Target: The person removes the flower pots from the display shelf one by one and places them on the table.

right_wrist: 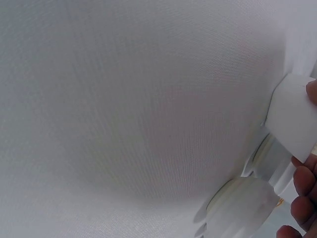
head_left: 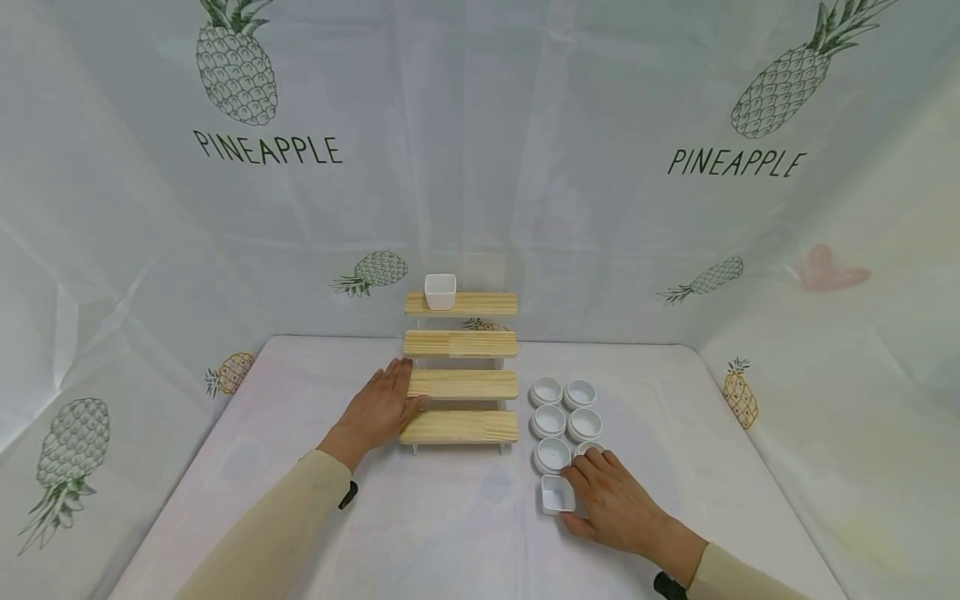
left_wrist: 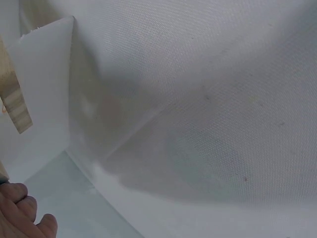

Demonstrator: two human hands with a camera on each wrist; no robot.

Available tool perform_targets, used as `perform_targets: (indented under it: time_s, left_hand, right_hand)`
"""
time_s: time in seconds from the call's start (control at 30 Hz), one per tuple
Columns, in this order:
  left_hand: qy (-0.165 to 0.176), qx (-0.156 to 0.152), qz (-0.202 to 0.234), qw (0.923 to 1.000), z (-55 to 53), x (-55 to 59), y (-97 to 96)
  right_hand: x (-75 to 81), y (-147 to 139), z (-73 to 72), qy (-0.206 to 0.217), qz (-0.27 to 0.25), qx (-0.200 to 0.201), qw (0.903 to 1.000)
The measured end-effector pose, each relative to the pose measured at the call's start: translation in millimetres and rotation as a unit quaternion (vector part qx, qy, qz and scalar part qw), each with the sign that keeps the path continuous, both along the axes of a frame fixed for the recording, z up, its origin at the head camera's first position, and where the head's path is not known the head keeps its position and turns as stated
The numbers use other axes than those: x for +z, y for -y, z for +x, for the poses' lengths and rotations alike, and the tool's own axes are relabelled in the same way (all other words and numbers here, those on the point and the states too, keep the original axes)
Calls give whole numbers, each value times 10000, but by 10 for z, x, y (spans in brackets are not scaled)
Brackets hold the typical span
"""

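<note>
A tiered wooden display stand (head_left: 462, 384) with light planks stands on the table. My left hand (head_left: 381, 408) grips the left end of its second plank from the bottom, fingers by the back edge and thumb by the front edge. One square white bowl (head_left: 440, 292) sits on the top plank, towards the left. Right of the stand, my right hand (head_left: 617, 502) pinches another square white bowl (head_left: 557, 494) between thumb and fingers. In the right wrist view that bowl (right_wrist: 290, 116) shows its smooth outer side, thumb on one side and fingertips on the other.
Several round white bowls (head_left: 550, 422) stand in two columns just beyond the right hand, one partly hidden by its fingers. White cloth with pineapple prints (head_left: 236, 75) hangs behind and at both sides. A pale cloth covers the table (head_left: 450, 525).
</note>
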State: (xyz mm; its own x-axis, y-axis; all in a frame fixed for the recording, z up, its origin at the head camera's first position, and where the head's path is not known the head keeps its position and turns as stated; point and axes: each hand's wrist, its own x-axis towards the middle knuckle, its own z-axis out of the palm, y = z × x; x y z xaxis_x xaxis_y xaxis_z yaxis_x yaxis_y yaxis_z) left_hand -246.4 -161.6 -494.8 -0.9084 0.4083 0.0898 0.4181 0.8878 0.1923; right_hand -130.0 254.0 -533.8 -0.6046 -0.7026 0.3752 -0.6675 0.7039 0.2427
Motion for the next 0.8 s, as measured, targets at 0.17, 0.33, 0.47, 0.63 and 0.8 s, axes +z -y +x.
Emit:
perform_targets:
  time_s: [0.17, 0.33, 0.47, 0.63, 0.8]
  left_hand:
    - [4, -6, 38, 10000, 6, 5, -2]
    - [21, 5, 72, 10000, 7, 4, -2]
    - [57, 19, 96, 9999, 12, 14, 1]
    - [97, 36, 92, 9999, 16, 31, -6]
    - [142, 21, 77, 9999, 15, 29, -7]
  right_hand:
    - [4, 1, 7, 28, -3, -28, 10000]
    - [17, -5, 4, 20, -42, -14, 10000]
    - [56, -2, -18, -133, -188, 120, 9997]
    - [164, 18, -101, -426, -390, 231, 9981]
    - [372, 75, -261, -517, -577, -88, 9970]
